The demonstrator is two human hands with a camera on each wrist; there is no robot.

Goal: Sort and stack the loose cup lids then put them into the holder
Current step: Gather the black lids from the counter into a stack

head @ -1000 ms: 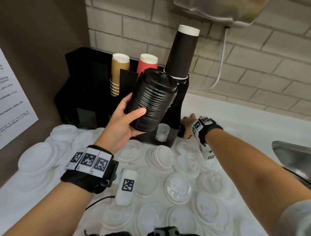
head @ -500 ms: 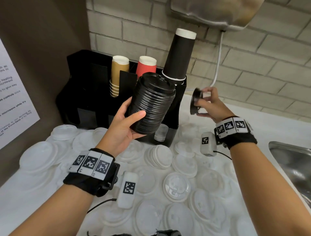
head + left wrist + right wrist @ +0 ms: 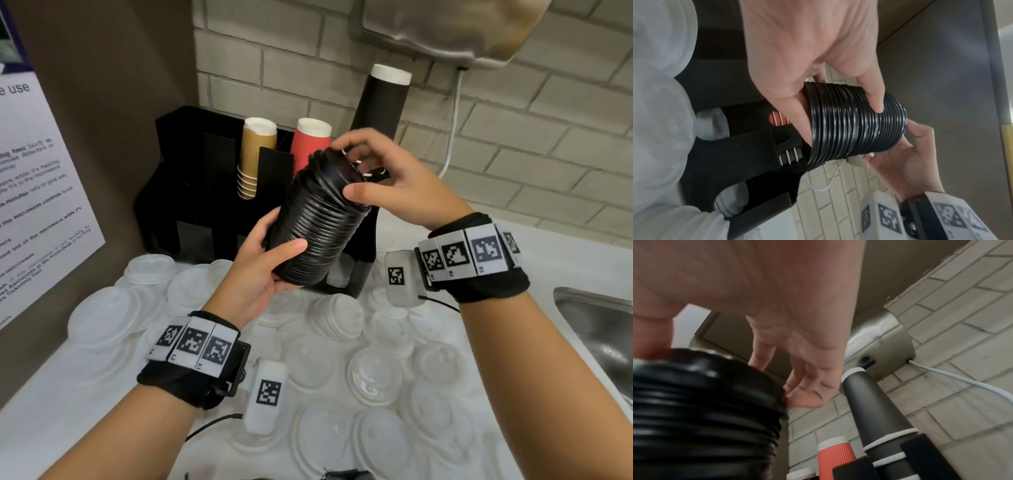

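A tall stack of black lids [image 3: 318, 222] is held tilted in the air in front of the black holder [image 3: 191, 192]. My left hand [image 3: 282, 234] grips its lower half, thumb across the front; the left wrist view shows the thumb and fingers wrapped round the ribbed stack [image 3: 857, 121]. My right hand [image 3: 344, 168] sits over the top end, thumb and fingers curled round the rim of the top black lid. In the right wrist view its fingertips [image 3: 807, 386] touch the top edge of the stack [image 3: 701, 410]. Many loose white lids [image 3: 373, 380] cover the counter below.
The holder carries brown cups [image 3: 257, 150], red cups [image 3: 310, 144] and a tall black cup stack [image 3: 380, 102]. A metal sink [image 3: 599, 329] lies at the right. A poster [image 3: 37, 192] hangs on the left wall, and a dispenser [image 3: 445, 27] with a white cord hangs above.
My right hand rose from the counter with a single black lid and brought it leftward onto the top of the stack. The left hand kept its grip and tilted the stack slightly.
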